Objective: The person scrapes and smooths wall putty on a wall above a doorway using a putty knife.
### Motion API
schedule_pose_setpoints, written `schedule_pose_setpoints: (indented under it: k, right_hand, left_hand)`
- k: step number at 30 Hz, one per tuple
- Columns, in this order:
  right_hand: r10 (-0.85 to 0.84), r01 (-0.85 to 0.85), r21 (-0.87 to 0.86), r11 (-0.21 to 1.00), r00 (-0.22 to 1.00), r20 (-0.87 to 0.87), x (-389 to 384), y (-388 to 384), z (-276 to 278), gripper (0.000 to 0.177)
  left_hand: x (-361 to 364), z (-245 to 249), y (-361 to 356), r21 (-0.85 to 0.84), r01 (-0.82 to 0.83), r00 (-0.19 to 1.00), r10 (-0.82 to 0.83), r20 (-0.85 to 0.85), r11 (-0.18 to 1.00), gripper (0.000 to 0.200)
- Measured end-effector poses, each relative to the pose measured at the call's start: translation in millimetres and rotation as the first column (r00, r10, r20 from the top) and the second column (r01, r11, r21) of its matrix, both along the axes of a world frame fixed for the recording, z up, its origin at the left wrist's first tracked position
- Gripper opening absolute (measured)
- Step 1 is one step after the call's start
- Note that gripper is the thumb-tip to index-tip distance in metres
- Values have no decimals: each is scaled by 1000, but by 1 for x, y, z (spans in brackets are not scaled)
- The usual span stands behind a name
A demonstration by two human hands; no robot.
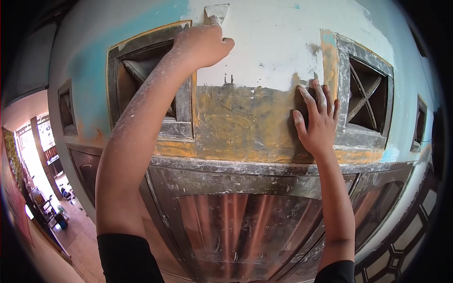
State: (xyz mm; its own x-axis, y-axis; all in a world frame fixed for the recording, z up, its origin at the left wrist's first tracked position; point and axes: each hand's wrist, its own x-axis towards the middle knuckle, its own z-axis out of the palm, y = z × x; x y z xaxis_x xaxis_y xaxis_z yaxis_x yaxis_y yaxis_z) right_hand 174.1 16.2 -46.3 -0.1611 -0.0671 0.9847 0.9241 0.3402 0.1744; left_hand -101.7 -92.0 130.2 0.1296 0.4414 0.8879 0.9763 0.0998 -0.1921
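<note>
High on the wall, my left hand is closed around a putty knife, with its flat blade pointing up against the white paint. Most of the handle is hidden in my fist. Lower and to the right, my right hand lies with fingers spread on the wall, its fingertips dusted white. Between my hands the wall changes from white paint above to a bare, mottled ochre and grey patch below. White dust coats my left forearm.
Recessed wooden vents flank the patch, a left one and a right one with crossed bars. Below runs a worn wooden ledge above a glazed panel with reddish curtains. At far left, a bright doorway opens onto a tiled floor.
</note>
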Motion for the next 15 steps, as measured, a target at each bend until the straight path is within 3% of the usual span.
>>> schedule_pose_setpoints:
  k: [3,8,11,13,15]
  right_hand:
    - [21,-21,-28,999,1000,-10,-2,-2,-1,54]
    - [11,-11,-40,999,1000,-6,-5,-3,-6,56]
    - [43,-42,-44,998,999,2,-3,-2,-8,56]
    - [50,-50,-45,998,999,2,-3,-4,-10,56]
    - [57,-57,-40,998,998,8,-3,-4,-11,56]
  left_hand:
    - [0,10,15,-37,-41,998,40,-40,998,57]
    - [-3,47,34,163,-23,999,28,-32,986,68]
    - [4,50,20,53,53,995,-57,82,997,51]
    - [11,37,16,-37,71,995,-68,78,997,52]
    - [15,24,30,198,99,994,-91,-54,975,51]
